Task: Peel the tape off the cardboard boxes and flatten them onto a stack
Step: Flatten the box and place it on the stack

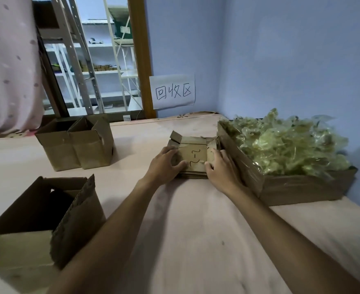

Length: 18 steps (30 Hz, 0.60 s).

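Flattened box stack [194,159]: centre of frame, flat on the table [196,230], touching the tape-filled box [291,187] at its right. Left hand [166,164] grips the stack's left edge, fingers curled on top. Right hand [219,168] grips the right edge. Two open boxes [75,147] stand upper left, one open box [41,225] lower left.

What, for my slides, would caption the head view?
Left hand and right hand hold a flattened box on the stack, beside a carton of peeled tape.
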Each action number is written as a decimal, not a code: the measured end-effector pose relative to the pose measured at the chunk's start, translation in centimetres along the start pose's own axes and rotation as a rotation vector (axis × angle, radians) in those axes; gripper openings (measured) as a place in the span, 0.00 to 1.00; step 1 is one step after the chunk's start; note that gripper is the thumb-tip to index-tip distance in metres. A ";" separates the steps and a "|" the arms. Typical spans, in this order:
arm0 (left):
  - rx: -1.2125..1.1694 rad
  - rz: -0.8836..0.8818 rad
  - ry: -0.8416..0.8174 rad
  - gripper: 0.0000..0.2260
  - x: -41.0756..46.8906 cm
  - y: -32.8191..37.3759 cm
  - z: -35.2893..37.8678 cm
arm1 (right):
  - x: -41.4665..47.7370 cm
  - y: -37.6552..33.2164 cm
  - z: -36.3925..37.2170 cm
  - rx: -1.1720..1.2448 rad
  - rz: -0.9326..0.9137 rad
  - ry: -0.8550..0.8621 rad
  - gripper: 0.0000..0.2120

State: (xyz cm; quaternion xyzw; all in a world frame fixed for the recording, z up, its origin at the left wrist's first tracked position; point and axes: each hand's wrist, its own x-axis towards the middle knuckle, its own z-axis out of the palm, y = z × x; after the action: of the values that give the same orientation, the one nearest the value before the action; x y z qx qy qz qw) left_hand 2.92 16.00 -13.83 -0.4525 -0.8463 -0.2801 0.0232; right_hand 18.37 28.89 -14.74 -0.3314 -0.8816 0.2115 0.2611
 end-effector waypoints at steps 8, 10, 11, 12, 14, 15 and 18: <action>-0.148 -0.043 0.017 0.48 -0.6 -2.2 2.1 | 0.2 0.9 2.3 0.043 0.178 0.036 0.21; -0.152 -0.044 0.006 0.48 -0.6 -2.2 2.3 | 0.5 0.9 2.3 0.074 0.217 0.020 0.23; -0.140 -0.044 -0.012 0.49 -0.6 -2.1 2.4 | 0.6 0.9 2.3 0.095 0.231 0.009 0.25; -0.124 -0.039 -0.031 0.50 -0.7 -2.1 2.5 | 0.7 0.8 2.3 0.103 0.238 0.006 0.27; -0.110 -0.032 -0.035 0.48 -0.7 -2.0 2.9 | 0.9 0.9 2.3 0.094 0.227 0.011 0.29; -0.113 -0.032 -0.022 0.47 -0.7 -1.9 3.0 | 1.0 1.0 2.3 0.104 0.219 0.013 0.29; -0.112 -0.049 0.001 0.45 -1.0 -1.8 3.0 | 1.6 1.2 2.0 0.158 0.188 -0.003 0.30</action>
State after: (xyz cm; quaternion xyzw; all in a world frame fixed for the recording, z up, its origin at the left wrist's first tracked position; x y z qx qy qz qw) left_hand 2.72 15.95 -17.42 -0.4320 -0.8402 -0.3276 -0.0088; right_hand 16.71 30.46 -16.45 -0.3907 -0.8276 0.3046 0.2639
